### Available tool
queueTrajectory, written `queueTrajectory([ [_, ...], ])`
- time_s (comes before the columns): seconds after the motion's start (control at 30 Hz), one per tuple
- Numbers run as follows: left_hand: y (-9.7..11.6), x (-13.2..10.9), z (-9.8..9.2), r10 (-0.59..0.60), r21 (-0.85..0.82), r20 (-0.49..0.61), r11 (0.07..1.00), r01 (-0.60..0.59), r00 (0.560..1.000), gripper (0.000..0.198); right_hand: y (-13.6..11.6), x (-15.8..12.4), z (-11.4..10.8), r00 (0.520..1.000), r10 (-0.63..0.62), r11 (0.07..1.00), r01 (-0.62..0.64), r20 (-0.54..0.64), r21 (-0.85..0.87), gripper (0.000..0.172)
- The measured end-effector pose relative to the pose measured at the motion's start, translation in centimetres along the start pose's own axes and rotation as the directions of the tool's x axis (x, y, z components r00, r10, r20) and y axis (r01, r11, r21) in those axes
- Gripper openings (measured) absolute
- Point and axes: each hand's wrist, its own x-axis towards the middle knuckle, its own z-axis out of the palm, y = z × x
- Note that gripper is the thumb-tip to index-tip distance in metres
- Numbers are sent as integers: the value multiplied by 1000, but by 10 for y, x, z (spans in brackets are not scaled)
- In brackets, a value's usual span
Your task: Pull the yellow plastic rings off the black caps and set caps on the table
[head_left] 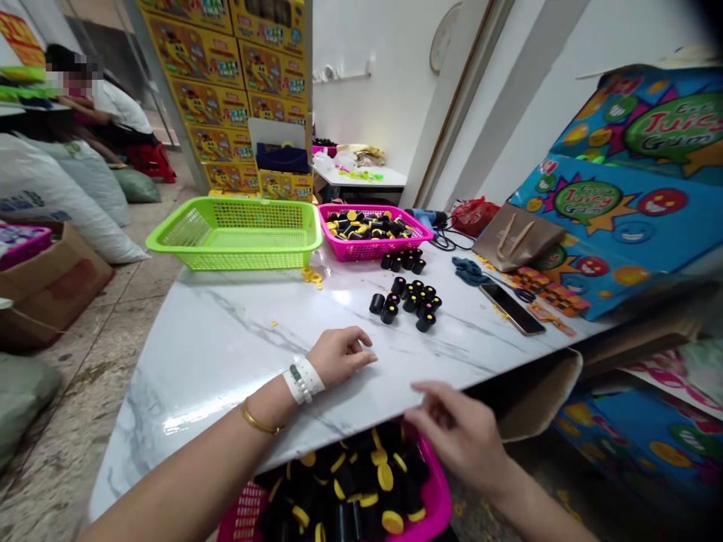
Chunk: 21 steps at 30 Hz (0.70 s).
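Loosely bent, with thumb and fingers apart, my left hand (339, 357) rests on the white marbled table (226, 354) and holds nothing that I can see. My right hand (460, 429) hangs over the table's front edge, slightly blurred, its thumb and index finger apart. Under it, partly below the tabletop, a pink basket (437, 497) is full of black cylinders with yellow caps (385, 476). Beyond my hands a loose group of small black cylinders (415, 297) stands on the table, several with yellow or pink dots on top.
At the back stand a green basket (242, 260) and a pink basket (373, 247) of black-and-yellow cylinders. Small yellow pieces (310, 277) lie near them. A phone (513, 309), a brown bag (517, 237) and blue cartons (615, 203) are right. A person (116, 105) sits far left.
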Motion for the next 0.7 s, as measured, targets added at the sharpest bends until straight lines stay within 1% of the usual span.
queueTrajectory([
  [0.03, 0, 0, 0, 1, 9, -43, 1000, 0, 999, 26, 1, 21, 0, 991, -27, 998, 19, -134, -66, 23],
  [0.07, -1, 1, 0, 4, 21, -78, 1000, -2, 997, 25, 3, 42, 2, 973, -59, 990, 28, -225, -140, 24],
  [0.1, -1, 1, 0, 9, 33, -98, 999, -6, 995, 25, 7, 64, 5, 963, -75, 974, 15, -257, -228, 26],
  [0.13, -1, 1, -1, 15, 44, -109, 999, -10, 994, 24, 11, 83, 8, 965, -70, 945, -16, -253, -326, 27],
  [0.2, -2, 1, -1, 31, 59, -115, 998, -24, 993, 23, 20, 112, 18, 983, -6, 862, -87, -182, -500, 26],
  [0.27, -3, 1, 0, 46, 81, -136, 996, -36, 990, 23, 28, 125, 27, 990, 66, 787, -128, -124, -603, 23],
  [0.3, -4, 1, 0, 51, 94, -156, 995, -37, 986, 23, 30, 126, 30, 991, 82, 770, -132, -109, -624, 20],
  [0.33, -4, 1, 0, 55, 107, -183, 994, -36, 982, 24, 31, 125, 33, 992, 80, 772, -124, -98, -623, 18],
  [0.4, -5, 1, -1, 67, 129, -240, 991, -36, 968, 35, 27, 118, 34, 996, 43, 829, -80, -78, -554, 13],
  [0.47, -6, 1, -2, 98, 139, -280, 988, -61, 955, 53, 19, 111, 34, 999, -19, 920, 7, -28, -393, 11],
  [0.5, -6, 1, -3, 122, 149, -286, 985, -82, 950, 57, 13, 109, 34, 999, -52, 956, 54, 15, -289, 10],
  [0.53, -6, 2, -4, 146, 169, -283, 980, -100, 948, 55, 8, 110, 33, 994, -80, 978, 92, 69, -187, 11],
  [0.6, -6, 2, -6, 163, 234, -258, 967, -102, 952, 37, -2, 118, 32, 973, -106, 991, 120, 203, -57, 10],
  [0.63, -6, 1, -7, 152, 274, -243, 958, -83, 958, 27, -6, 125, 31, 961, -98, 993, 112, 257, -39, 8],
  [0.67, -5, 1, -7, 135, 312, -232, 948, -58, 963, 22, -11, 134, 31, 957, -82, 994, 99, 278, -48, 5],
  [0.7, -5, 0, -7, 117, 340, -224, 940, -35, 968, 21, -16, 144, 31, 962, -71, 993, 93, 263, -71, 5],
])
